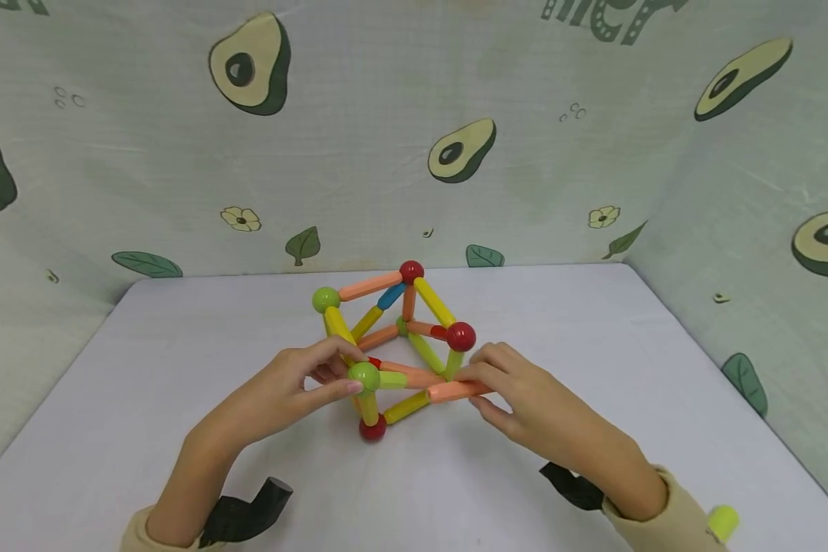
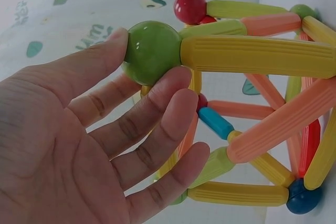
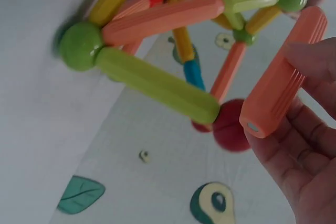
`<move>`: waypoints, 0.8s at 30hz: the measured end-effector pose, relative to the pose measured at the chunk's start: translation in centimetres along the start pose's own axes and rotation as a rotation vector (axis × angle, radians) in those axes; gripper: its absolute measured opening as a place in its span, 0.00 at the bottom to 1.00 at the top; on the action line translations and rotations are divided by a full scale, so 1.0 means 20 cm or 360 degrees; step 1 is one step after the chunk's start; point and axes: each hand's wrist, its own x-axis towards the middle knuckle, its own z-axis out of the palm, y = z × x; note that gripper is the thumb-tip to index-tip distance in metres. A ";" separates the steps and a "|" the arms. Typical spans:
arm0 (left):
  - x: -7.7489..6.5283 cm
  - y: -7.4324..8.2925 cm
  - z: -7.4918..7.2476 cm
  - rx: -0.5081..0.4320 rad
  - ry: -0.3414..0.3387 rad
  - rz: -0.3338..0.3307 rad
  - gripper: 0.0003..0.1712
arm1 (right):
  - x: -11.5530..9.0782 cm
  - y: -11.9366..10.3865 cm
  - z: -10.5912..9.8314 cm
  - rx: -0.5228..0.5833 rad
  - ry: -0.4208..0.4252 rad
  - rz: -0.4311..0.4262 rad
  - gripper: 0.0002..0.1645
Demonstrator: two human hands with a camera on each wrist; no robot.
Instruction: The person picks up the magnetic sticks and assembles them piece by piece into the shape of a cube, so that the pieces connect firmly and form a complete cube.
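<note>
A frame of magnetic rods and balls stands on the white table, in the middle of the head view. At its near upper corner my left hand (image 1: 297, 387) pinches a green ball (image 2: 152, 51) between thumb and fingers, with a yellow rod (image 2: 257, 56) joined to the ball. Just right of the frame, my right hand (image 1: 524, 399) holds a loose orange rod (image 3: 283, 77) between thumb and fingers. One end of that rod points toward the green ball; in the right wrist view its other end overlaps a red ball (image 3: 231, 124). Another red ball (image 1: 372, 428) is at the near bottom corner.
A lime-green piece (image 1: 723, 523) lies at the lower right, beside the right sleeve. Black straps (image 1: 244, 512) hang at both wrists. Behind the white table (image 1: 96, 429) rises a cloth (image 1: 359, 138) printed with avocados and leaves.
</note>
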 end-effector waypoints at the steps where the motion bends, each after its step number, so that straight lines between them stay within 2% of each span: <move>1: 0.00 0.00 0.00 -0.0002 0.0000 0.0000 0.18 | 0.03 -0.02 0.01 0.0004 0.0028 -0.0054 0.18; 4: 0.00 0.00 0.00 -0.0003 -0.0002 -0.0001 0.18 | 0.12 -0.06 0.03 0.0016 0.0092 -0.0192 0.19; 8: 0.00 -0.01 0.00 -0.0010 0.0000 0.0004 0.17 | 0.21 -0.08 0.07 0.0010 0.0147 -0.0306 0.16; 13: 0.01 -0.01 0.00 -0.0014 0.0002 0.0014 0.17 | 0.26 -0.08 0.10 -0.0048 0.0153 -0.0331 0.14; 19: 0.01 -0.01 -0.01 -0.0008 -0.0004 -0.0006 0.17 | 0.29 -0.06 0.10 -0.0152 0.0156 -0.0330 0.15; 24: 0.01 0.00 -0.02 -0.0005 -0.0008 -0.0010 0.18 | 0.31 -0.06 0.10 -0.0242 0.0168 -0.0369 0.12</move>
